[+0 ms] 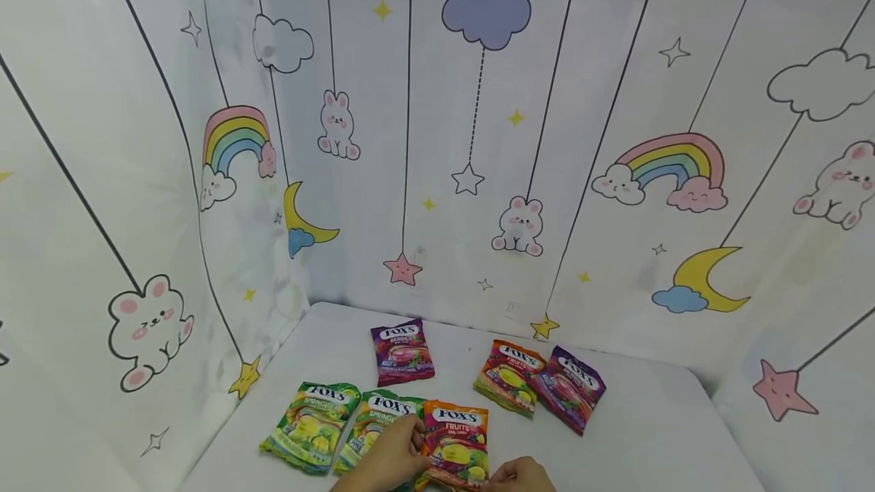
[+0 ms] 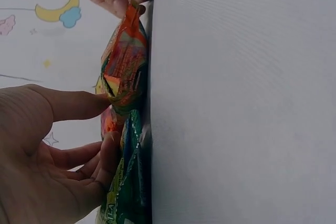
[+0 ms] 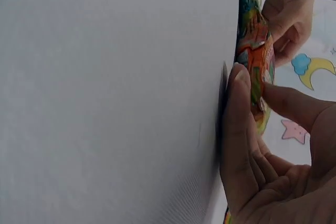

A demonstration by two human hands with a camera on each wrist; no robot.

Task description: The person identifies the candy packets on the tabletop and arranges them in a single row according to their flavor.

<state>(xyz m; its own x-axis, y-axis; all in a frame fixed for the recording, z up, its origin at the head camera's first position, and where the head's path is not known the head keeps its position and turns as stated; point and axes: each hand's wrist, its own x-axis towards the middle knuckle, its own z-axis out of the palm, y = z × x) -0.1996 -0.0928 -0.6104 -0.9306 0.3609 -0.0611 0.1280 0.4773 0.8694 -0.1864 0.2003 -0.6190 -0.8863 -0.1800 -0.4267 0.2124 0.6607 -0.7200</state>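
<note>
An orange FOX'S Fruits candy bag [image 1: 456, 443] lies face up at the front of the white table, between my two hands. My left hand [image 1: 391, 452] holds its left edge, thumb on top and fingertips low at the side, as the left wrist view shows. At its lower right corner, my right hand [image 1: 519, 475] pinches the wrapper between thumb and fingers [image 3: 240, 85]. A green FOX'S Spring Tea bag [image 1: 369, 425] sits directly left of the orange one, partly hidden under my left hand. Farther left lies another green bag [image 1: 311, 430].
A purple FOX'S Berries bag [image 1: 403, 355] lies at the back. To the right of it, a second orange Fruits bag [image 1: 509, 378] overlaps another purple bag [image 1: 569, 389]. White curtains [image 1: 451, 127] with cartoon drawings enclose the table [image 1: 656, 431] at the back and sides.
</note>
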